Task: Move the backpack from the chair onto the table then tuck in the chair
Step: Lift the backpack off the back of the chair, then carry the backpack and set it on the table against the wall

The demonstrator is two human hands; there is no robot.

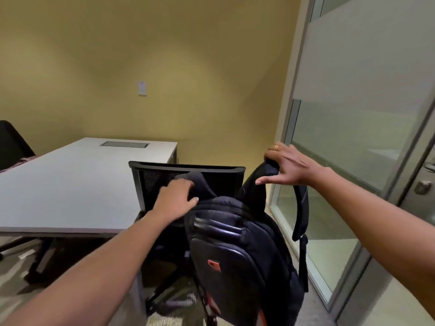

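Observation:
A black backpack (237, 250) with a small red logo hangs upright in front of me, lifted clear of the black mesh-backed chair (188, 174) behind it. My left hand (176, 196) grips the left shoulder strap near the bag's top. My right hand (284, 167), wearing a ring, holds the right shoulder strap raised high, its lower end dangling. The grey table (70, 184) lies to the left, the chair standing at its right end. The chair's seat is hidden behind the bag.
A second black chair (11, 144) stands at the far left of the table. A frosted glass wall and a door with a handle (423, 184) close off the right side. A yellow wall is behind. The table has a cable hatch (124, 144).

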